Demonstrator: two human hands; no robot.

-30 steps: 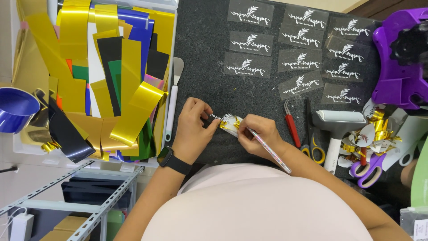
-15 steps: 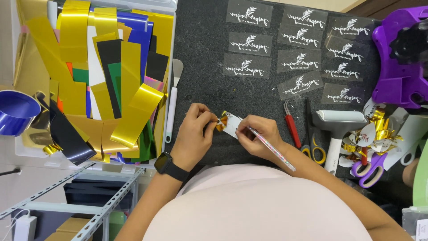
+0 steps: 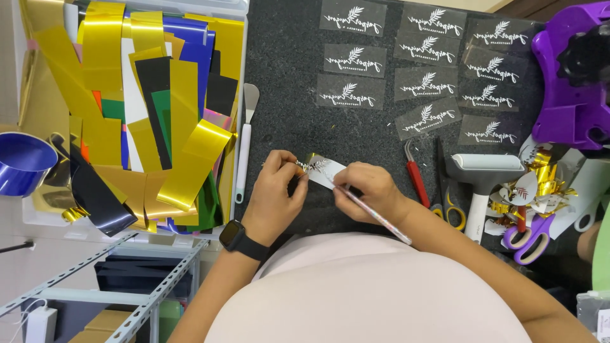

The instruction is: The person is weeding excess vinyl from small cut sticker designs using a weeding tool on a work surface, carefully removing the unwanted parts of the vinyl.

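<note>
Left hand (image 3: 274,194) fingers pinching small decal (image 3: 323,170); right hand (image 3: 367,190) gripping weeding pen (image 3: 375,216), picking at 3 o'clock edge. Risk: slipping tip tearing fine foil leaf.

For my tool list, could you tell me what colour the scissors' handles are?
Purple handles on the scissors, head view.

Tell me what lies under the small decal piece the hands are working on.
Under the decal piece lies the dark speckled mat. The left hand and right hand cover its lower edge, so anything there is hidden.
</note>
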